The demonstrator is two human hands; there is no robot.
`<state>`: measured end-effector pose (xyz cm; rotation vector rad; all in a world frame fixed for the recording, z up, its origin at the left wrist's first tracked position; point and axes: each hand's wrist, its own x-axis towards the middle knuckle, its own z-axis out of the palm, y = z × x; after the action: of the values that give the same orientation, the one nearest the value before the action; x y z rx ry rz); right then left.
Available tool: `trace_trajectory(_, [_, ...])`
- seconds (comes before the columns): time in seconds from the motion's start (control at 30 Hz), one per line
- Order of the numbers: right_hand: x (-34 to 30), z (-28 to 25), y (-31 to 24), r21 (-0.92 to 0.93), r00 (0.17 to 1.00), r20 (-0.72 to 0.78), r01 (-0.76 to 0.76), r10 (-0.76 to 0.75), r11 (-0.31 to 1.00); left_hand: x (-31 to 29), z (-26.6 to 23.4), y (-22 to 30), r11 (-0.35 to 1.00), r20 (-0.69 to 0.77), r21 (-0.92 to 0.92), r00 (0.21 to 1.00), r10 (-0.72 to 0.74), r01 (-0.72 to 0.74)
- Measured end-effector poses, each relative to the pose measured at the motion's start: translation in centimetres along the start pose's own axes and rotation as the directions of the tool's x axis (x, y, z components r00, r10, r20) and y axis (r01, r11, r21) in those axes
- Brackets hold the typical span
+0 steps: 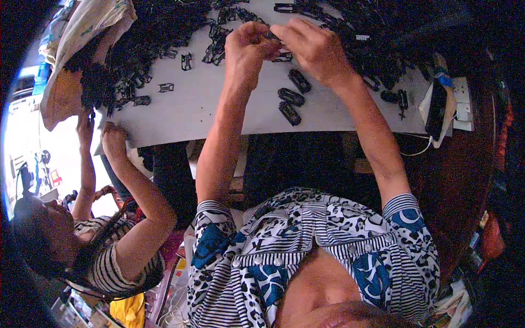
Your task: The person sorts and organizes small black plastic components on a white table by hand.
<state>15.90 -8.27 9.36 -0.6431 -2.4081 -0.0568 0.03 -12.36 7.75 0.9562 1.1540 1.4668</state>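
Observation:
Over the far part of the white tabletop [180, 112], both hands meet at a small black plastic piece [272, 35], mostly hidden by the fingers. My left hand [250, 48] pinches it from the left, and my right hand [316, 48] has its fingertips closed on its right side. Just below the hands, near the right wrist, three oblong black plastic parts [291, 97] lie in a slanted row. Another black part [283, 57] rests partly behind the fingers. A large heap of similar black pieces [158, 33] spreads over the back left.
More black parts [377, 54] are piled at the back right. A black flat device [436, 109] with a white cable [420, 153] stands by a white power strip [464, 104] at the right edge. At left, a co-worker's hands [114, 141] work beside a pale sack [63, 101].

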Motion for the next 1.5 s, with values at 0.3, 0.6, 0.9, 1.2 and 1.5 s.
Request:
trace_trajectory(0.3, [-1.3,1.0,0.1,0.066,0.996,-0.038,-0.077,0.08,0.995,-0.1,-0.5,-0.7,0.995,0.159,0.034,0.983,-0.096,0.092])
trace_trajectory(0.6, [-0.4,-1.0,-0.6,0.6,0.714,0.45,-0.687,0.537,0.41,-0.2,-0.3,-0.2,0.993,0.171,0.117,0.985,0.009,-0.029])
trace_trajectory(0.9, [-1.7,0.5,-0.2,0.231,0.976,0.085,-0.216,0.202,0.949,-0.3,-0.8,-1.1,0.998,0.136,0.065,0.991,0.01,-0.019])
trace_trajectory(1.2, [-2.6,-0.6,0.2,0.245,0.907,0.152,-0.42,0.393,0.874,-0.7,-2.1,-2.6,0.498,0.185,0.812,0.943,0.277,-0.305])
trace_trajectory(1.5, [-3.0,-0.4,0.9,0.087,0.972,0.138,-0.204,0.191,0.975,0.5,-0.5,-2.8,0.454,0.316,0.775,0.891,0.326,-0.441])
